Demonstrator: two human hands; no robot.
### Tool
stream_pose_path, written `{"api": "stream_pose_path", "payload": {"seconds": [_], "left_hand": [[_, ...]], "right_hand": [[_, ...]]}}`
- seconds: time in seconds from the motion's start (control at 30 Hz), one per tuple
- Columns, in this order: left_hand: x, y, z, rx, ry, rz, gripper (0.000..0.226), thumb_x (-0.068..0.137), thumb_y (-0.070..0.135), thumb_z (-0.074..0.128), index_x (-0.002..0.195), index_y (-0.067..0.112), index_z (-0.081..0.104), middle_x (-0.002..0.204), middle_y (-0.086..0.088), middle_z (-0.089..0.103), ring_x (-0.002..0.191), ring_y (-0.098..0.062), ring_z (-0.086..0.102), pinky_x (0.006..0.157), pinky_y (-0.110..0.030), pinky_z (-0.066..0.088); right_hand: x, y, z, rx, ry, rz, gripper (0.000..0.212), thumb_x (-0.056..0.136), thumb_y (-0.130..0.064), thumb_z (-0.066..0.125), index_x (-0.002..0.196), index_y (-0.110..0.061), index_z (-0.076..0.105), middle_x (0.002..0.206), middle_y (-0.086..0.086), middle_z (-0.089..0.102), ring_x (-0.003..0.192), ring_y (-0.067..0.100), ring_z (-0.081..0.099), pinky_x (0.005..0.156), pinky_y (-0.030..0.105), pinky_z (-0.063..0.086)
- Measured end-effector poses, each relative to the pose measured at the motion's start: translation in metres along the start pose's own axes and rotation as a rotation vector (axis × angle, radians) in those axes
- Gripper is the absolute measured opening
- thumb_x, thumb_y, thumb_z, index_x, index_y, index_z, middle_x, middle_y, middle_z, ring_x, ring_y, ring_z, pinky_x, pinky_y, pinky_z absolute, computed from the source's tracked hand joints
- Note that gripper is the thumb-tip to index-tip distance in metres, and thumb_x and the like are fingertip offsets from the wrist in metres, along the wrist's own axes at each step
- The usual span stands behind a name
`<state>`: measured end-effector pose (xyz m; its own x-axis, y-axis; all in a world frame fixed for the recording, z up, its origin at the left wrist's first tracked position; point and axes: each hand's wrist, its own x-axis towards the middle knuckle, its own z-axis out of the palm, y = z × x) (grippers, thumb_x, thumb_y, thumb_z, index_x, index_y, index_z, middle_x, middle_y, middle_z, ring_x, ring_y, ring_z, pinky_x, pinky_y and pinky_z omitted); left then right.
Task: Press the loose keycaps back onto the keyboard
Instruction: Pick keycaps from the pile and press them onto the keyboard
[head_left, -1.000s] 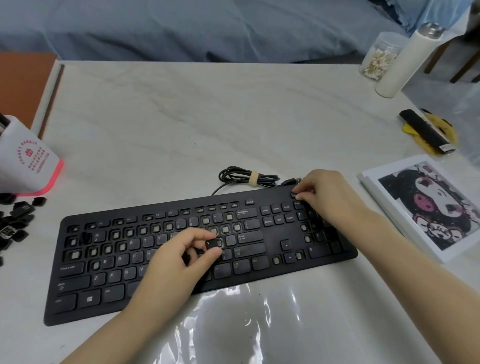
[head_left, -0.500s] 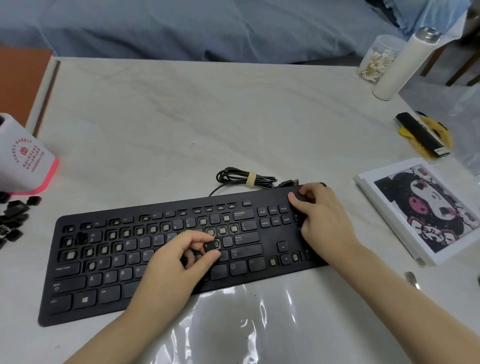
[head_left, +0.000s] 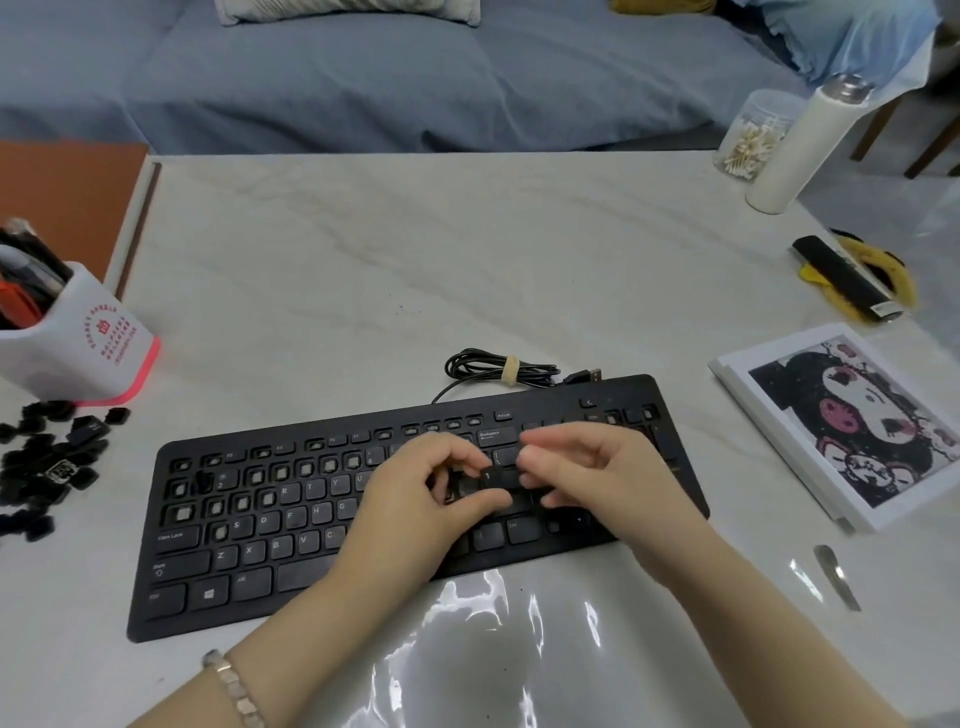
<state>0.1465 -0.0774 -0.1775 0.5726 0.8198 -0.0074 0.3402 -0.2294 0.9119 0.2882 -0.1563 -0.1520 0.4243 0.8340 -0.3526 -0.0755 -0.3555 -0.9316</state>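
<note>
My left hand (head_left: 410, 514) and right hand (head_left: 618, 483) hover over the keyboard (head_left: 234, 545). Curled fingers (head_left: 452, 454) of both pinch one black keycap (head_left: 493, 477). More keycaps (head_left: 47, 467) lie left of the keyboard.

Left hand (head_left: 410, 499): bare.
Left wrist: bracelet (head_left: 234, 686), a single strand of small squarish beads, pale pinkish-beige with a faint sheen.
Left forearm: bare, uncovered down to the lower edge of view.
Right hand (head_left: 608, 478): bare.
Right forearm: bare, uncovered down to the lower right corner.
</note>
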Motion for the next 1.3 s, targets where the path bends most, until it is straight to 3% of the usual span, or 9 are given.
{"api": "stream_pose_path", "payload": {"seconds": [0.1,0.33,0.43,0.53,0.73,0.87,0.97,1.1,1.3], "left_hand": [[0.001,-0.001,0.010,0.049,-0.022,0.113,0.029,0.060,0.016,0.085,0.071,0.030,0.063,0.071,0.009,0.052,0.063,-0.003,0.044,0.061,-0.009,0.035],[-0.004,-0.002,0.030,-0.040,-0.176,0.122,0.025,0.058,0.031,0.081,0.072,0.045,0.066,0.079,0.008,0.052,0.064,-0.003,0.043,0.062,-0.011,0.036],[-0.009,-0.002,0.034,0.009,-0.201,0.096,0.027,0.070,0.019,0.079,0.078,0.039,0.063,0.075,0.006,0.052,0.065,-0.002,0.044,0.065,-0.009,0.036],[-0.013,-0.003,0.031,-0.012,-0.146,-0.022,0.023,0.085,0.007,0.062,0.089,0.030,0.060,0.077,0.005,0.053,0.065,0.000,0.044,0.065,-0.008,0.036],[-0.015,-0.012,0.019,-0.072,-0.127,-0.199,0.041,0.088,-0.007,0.041,0.090,0.030,0.055,0.087,0.006,0.058,0.070,0.004,0.047,0.065,-0.002,0.035],[-0.015,-0.016,0.015,-0.096,-0.111,-0.191,0.044,0.089,-0.011,0.035,0.095,0.030,0.051,0.089,0.003,0.061,0.071,0.005,0.053,0.068,-0.005,0.039],[-0.016,-0.018,0.014,-0.233,-0.086,-0.219,0.033,0.091,-0.008,0.043,0.097,0.023,0.052,0.094,-0.004,0.063,0.073,-0.003,0.063,0.066,-0.013,0.048],[-0.017,-0.017,0.009,-0.476,-0.046,-0.297,0.019,0.084,-0.013,0.054,0.088,0.005,0.059,0.091,-0.011,0.068,0.085,-0.014,0.070,0.070,-0.020,0.056],[-0.017,-0.011,0.000,-0.623,-0.054,-0.286,0.027,0.077,-0.013,0.060,0.090,0.009,0.069,0.091,-0.006,0.074,0.094,-0.014,0.068,0.078,-0.013,0.051]], "right_hand": [[-0.009,0.005,-0.002,0.040,0.021,0.004,0.014,0.075,-0.003,0.069,0.085,-0.013,0.068,0.067,0.001,0.070,0.065,0.010,0.066,0.057,0.017,0.052],[-0.022,0.024,-0.019,0.081,0.004,0.101,0.015,0.077,0.006,0.064,0.080,-0.008,0.068,0.064,0.005,0.067,0.057,0.009,0.063,0.056,0.017,0.052],[-0.026,0.030,-0.029,0.122,0.050,0.107,0.020,0.080,0.011,0.058,0.079,-0.006,0.067,0.063,0.006,0.067,0.059,0.011,0.066,0.057,0.015,0.052],[-0.025,0.034,-0.049,0.075,0.190,0.091,0.019,0.079,0.008,0.061,0.082,-0.009,0.069,0.065,0.005,0.070,0.061,0.011,0.068,0.061,0.012,0.052],[-0.010,0.036,-0.076,-0.265,0.331,-0.028,0.021,0.069,-0.005,0.075,0.078,-0.023,0.069,0.057,-0.001,0.066,0.056,0.003,0.059,0.060,0.003,0.043],[0.003,0.045,-0.077,-0.516,0.275,-0.140,0.019,0.073,-0.004,0.073,0.083,-0.020,0.068,0.070,-0.005,0.065,0.065,0.003,0.060,0.065,0.004,0.045],[0.009,0.047,-0.076,-0.638,0.158,-0.223,0.023,0.074,-0.003,0.072,0.085,-0.023,0.068,0.077,-0.004,0.062,0.072,0.010,0.058,0.069,0.006,0.044],[0.017,0.051,-0.078,-0.652,0.076,-0.270,0.038,0.071,0.000,0.073,0.074,-0.036,0.061,0.080,-0.005,0.059,0.076,0.005,0.052,0.066,0.008,0.041],[0.023,0.057,-0.079,-0.618,0.043,-0.278,0.038,0.068,-0.002,0.076,0.072,-0.037,0.062,0.084,-0.011,0.057,0.073,0.002,0.051,0.064,0.008,0.039]]}}
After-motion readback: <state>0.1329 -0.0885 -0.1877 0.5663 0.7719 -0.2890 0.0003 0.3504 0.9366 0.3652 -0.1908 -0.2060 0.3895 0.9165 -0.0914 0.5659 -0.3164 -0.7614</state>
